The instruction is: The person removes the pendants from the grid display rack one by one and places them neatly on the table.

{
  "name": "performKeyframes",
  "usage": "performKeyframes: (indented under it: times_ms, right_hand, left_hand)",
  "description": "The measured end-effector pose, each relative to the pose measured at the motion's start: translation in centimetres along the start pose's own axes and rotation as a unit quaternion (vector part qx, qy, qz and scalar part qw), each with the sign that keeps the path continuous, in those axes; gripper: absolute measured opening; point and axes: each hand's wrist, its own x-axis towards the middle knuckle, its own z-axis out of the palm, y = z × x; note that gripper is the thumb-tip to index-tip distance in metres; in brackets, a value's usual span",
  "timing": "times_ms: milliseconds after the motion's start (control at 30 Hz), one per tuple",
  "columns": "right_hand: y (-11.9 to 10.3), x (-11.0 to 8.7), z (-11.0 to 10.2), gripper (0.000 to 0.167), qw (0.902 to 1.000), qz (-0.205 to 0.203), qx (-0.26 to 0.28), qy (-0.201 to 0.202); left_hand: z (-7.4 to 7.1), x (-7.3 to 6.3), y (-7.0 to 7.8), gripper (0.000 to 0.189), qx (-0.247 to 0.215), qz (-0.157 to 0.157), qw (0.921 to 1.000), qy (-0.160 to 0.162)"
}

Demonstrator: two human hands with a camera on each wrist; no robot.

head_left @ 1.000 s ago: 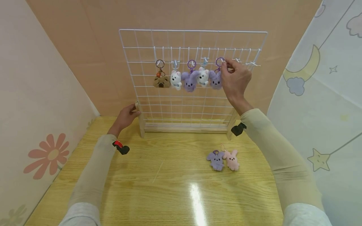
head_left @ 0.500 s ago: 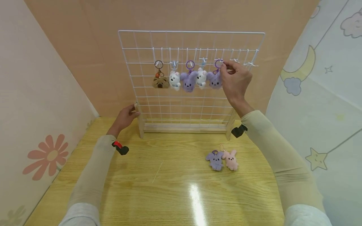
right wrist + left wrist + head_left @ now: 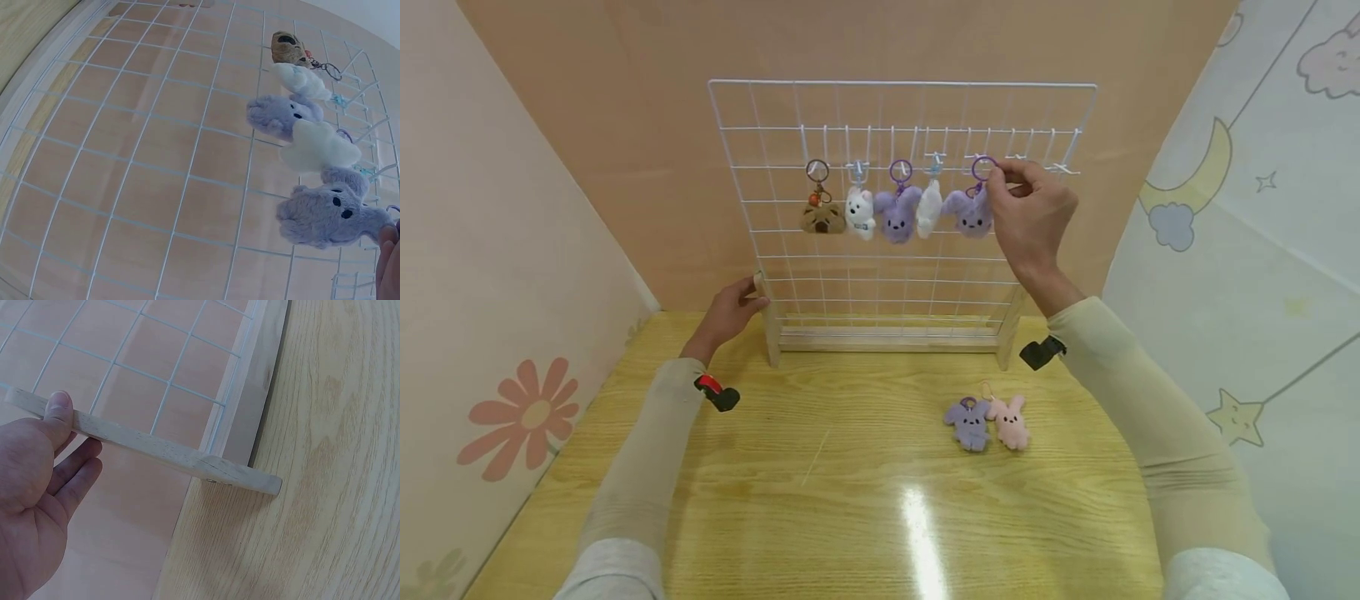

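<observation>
In the head view my right hand (image 3: 1036,212) pinches the purple ring (image 3: 983,168) of a purple bunny plush keychain (image 3: 973,215), right at a hook on the white wire grid rack (image 3: 880,267). The right wrist view shows this bunny (image 3: 331,215) hanging sideways in the picture, with fingertips at its ring. My left hand (image 3: 726,315) grips the rack's wooden side post (image 3: 769,325); its thumb (image 3: 59,409) lies on the near side of the post in the left wrist view. Beside the held keychain hangs a white plush keychain (image 3: 929,208), its face turned away.
Further left on the hooks hang another purple bunny (image 3: 897,215), a white dog (image 3: 860,213) and a brown plush keychain (image 3: 823,217). On the wooden table (image 3: 850,483) lie a purple bunny keychain (image 3: 970,427) and a pink one (image 3: 1011,423). More hooks (image 3: 1058,168) extend at the right.
My right hand has shifted slightly right with the purple ring. The neighbouring white plush has turned, hiding its face. My left hand stays on the post.
</observation>
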Motion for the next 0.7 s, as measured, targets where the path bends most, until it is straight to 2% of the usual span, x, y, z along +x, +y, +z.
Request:
performKeyframes:
  times_ms: [433,700]
  right_hand:
    - [-1.6,-0.9,-1.4,0.022,0.9995,-0.025,0.005,-0.015]
    - [-1.6,-2.6,-2.1,0.021,0.9987,-0.030,0.019,-0.035]
  left_hand:
    - [-0.2,-0.2,-0.1,0.057,0.009,0.011,0.9999,0.007]
    - [-0.2,0.0,-0.2,0.057,0.009,0.016,0.9998,0.009]
